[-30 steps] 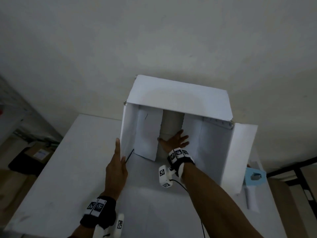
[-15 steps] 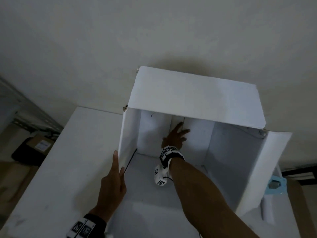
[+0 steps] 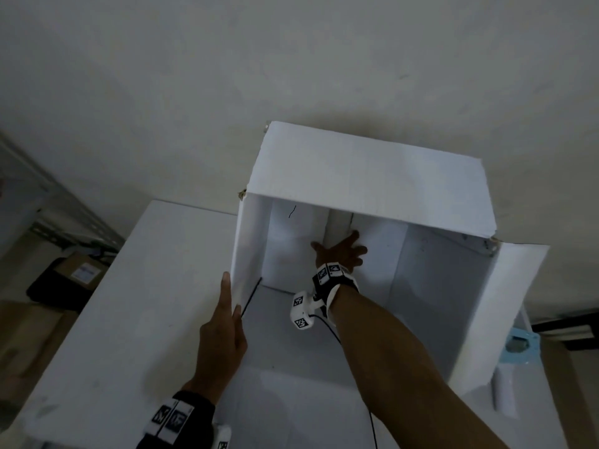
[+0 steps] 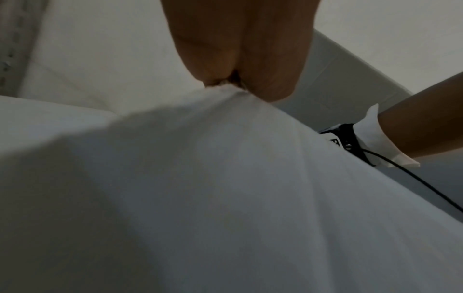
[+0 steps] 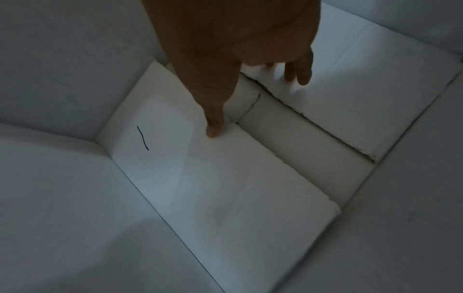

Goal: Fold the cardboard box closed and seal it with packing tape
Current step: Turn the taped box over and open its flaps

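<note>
A white cardboard box [image 3: 366, 176] lies on its side on the white table [image 3: 129, 319], its open end facing me. My right hand [image 3: 342, 252] reaches deep inside. It presses flat with spread fingers on the two inner flaps [image 5: 225, 178] at the far end, beside the gap [image 5: 300, 150] between them. My left hand [image 3: 227, 315] pinches the front edge of the box's left wall [image 4: 225, 198], fingers outside and thumb inside. A light blue tape dispenser [image 3: 518, 348] with a white handle lies at the right, partly hidden behind the open right flap [image 3: 505, 306].
The box stands close to the pale wall behind the table. On the floor at left are a brown carton [image 3: 81, 270] and a metal rack [image 3: 64, 228]. The table's left half is bare white surface. A cable runs along my right forearm.
The view has come closer to the box. My right hand has moved deeper and a little higher on the inner flaps. My left hand stays on the left wall's edge.
</note>
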